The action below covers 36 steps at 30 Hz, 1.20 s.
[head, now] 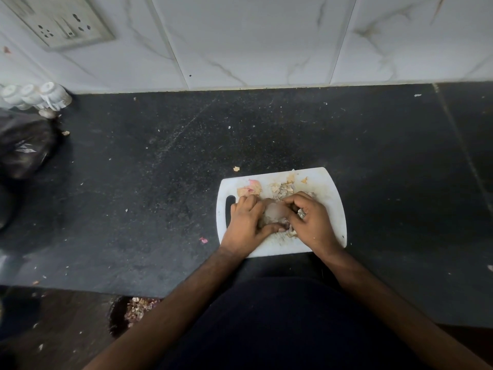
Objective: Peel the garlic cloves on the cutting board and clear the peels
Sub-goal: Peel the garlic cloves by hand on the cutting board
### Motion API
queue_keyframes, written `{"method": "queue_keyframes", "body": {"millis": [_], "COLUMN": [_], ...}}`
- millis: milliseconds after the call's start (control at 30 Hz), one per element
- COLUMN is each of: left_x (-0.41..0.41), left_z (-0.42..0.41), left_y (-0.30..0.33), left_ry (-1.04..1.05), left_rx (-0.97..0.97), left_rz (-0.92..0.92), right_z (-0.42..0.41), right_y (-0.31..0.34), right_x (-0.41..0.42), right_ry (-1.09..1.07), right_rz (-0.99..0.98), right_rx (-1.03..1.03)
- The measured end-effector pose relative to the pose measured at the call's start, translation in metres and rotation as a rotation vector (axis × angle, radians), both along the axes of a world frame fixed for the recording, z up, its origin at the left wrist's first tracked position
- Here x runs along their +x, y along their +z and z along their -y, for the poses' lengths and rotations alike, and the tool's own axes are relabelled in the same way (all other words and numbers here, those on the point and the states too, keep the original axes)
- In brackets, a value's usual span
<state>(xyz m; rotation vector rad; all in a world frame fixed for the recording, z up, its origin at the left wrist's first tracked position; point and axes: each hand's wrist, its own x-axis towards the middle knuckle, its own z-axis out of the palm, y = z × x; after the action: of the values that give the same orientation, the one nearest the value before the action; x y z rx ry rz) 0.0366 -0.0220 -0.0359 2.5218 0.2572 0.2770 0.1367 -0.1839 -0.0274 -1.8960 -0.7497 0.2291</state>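
A white cutting board (329, 188) lies on the dark counter in front of me. Both hands meet over its middle. My left hand (246, 221) and my right hand (310, 218) curl round a blurred pale lump of garlic and peels (276, 210) between them. Bits of peel show inside my right hand's curled fingers. Loose papery peels (282, 188) and pinkish ones (250, 189) lie on the far part of the board. How many cloves are under my hands is hidden.
Stray peel bits lie on the black counter (160, 182), one pink piece (203, 239) left of the board. White jars (40, 96) and a black bag (21, 145) sit far left. A bin with peels (138, 308) stands below the counter edge.
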Motion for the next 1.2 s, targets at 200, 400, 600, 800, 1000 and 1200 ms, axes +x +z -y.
{"method": "queue_keyframes", "body": {"millis": [200,400,600,800,1000,1200], "left_x": [0.000,-0.001,-0.001,-0.002,-0.001,-0.001], "left_z": [0.001,0.003,0.003,0.002,0.001,-0.002], "left_y": [-0.001,-0.002,-0.001,-0.002,-0.001,-0.001], "left_ry": [-0.033,-0.043,-0.075,-0.081,-0.115,-0.119], "left_rx": [0.073,0.133,0.155,0.137,0.074,-0.013], "left_rz": [-0.010,-0.020,-0.042,-0.028,-0.025,0.002], "right_z": [-0.001,-0.002,-0.003,-0.002,0.000,0.001], "right_y": [-0.002,-0.004,-0.009,-0.008,-0.008,-0.011], "right_x": [-0.001,0.000,0.001,-0.001,-0.007,-0.006], "right_ry": [0.022,0.079,0.159,0.151,0.109,0.073], "right_rz": [0.045,0.067,0.318,0.345,0.420,0.325], "right_rx": [0.005,-0.020,-0.199,-0.260,-0.249,-0.214]}}
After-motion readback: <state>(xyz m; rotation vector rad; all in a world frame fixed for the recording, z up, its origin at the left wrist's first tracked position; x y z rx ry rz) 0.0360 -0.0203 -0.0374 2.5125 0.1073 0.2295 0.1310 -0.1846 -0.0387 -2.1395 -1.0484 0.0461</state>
